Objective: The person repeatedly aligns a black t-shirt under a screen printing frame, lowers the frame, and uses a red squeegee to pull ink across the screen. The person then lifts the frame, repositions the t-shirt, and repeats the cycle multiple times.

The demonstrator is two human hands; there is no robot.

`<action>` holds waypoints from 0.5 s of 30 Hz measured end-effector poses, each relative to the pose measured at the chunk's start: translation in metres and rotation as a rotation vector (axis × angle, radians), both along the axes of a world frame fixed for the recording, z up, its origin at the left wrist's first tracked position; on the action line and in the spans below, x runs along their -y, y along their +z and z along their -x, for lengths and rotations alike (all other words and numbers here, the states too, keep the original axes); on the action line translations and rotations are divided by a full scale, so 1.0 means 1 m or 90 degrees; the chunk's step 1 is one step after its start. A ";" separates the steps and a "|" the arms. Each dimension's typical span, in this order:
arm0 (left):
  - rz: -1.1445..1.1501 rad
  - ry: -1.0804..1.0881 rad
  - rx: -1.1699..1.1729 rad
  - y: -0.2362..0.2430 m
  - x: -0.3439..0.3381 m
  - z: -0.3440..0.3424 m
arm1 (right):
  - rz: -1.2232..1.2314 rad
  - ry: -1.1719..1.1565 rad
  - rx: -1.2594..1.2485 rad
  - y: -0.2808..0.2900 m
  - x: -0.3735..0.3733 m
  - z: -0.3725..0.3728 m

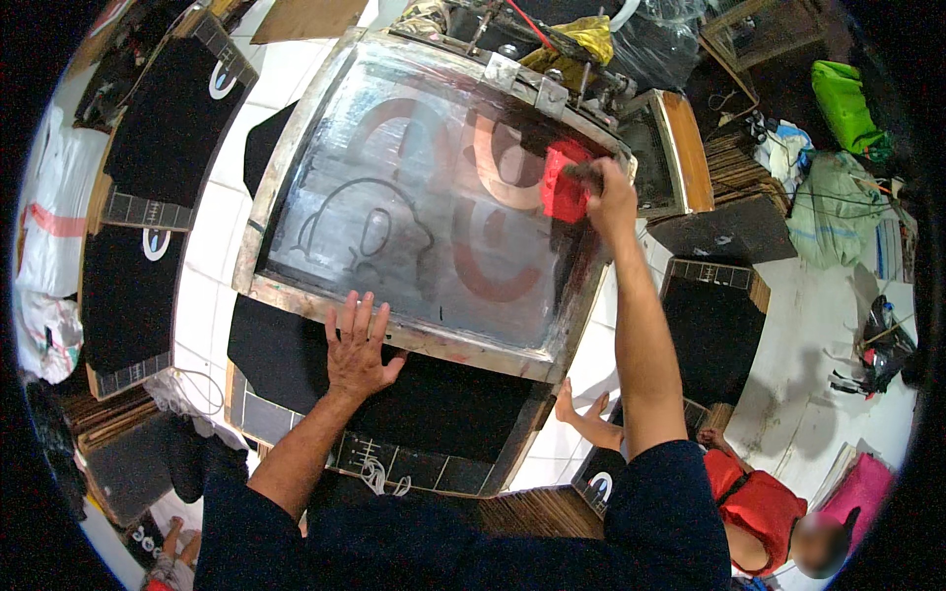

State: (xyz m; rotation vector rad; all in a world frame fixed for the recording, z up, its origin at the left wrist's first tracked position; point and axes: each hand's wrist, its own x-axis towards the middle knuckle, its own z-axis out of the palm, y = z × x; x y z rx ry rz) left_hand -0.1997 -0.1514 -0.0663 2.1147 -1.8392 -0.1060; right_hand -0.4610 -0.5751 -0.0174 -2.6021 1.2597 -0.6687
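Note:
A metal-framed screen lies over a black board, with pale and reddish curved shapes and a dark outline showing on its mesh. My left hand rests on the near bar of the frame, fingers spread and holding nothing. At the mesh's upper right, my right hand is closed on the dark handle of a red tool; I cannot make out whether its lower edge touches the mesh. A clamp sits on the far bar.
Black boards lie on both sides. At the right are a wooden frame, cardboard stacks and a sack. A person in red is low at the bottom right; another person's legs show bottom left.

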 end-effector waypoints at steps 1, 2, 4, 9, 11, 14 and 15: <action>0.008 0.003 -0.006 0.001 0.001 0.001 | -0.020 -0.016 -0.006 0.002 -0.020 0.004; 0.002 0.015 -0.013 0.002 0.002 0.001 | -0.003 -0.010 -0.021 0.003 -0.039 0.007; 0.040 0.007 -0.011 0.006 0.006 0.000 | -0.003 -0.025 -0.068 0.005 -0.065 0.012; 0.072 -0.040 -0.088 0.028 0.022 -0.018 | 0.007 0.032 -0.064 0.015 -0.043 0.012; 0.038 -0.062 -0.164 0.041 0.026 -0.025 | -0.043 0.053 0.014 0.022 -0.024 0.007; 0.053 -0.080 -0.159 0.058 0.031 -0.027 | -0.167 0.028 0.028 0.045 -0.007 0.013; 0.039 -0.080 -0.170 0.063 0.033 -0.026 | -0.197 0.013 -0.012 0.050 -0.007 0.015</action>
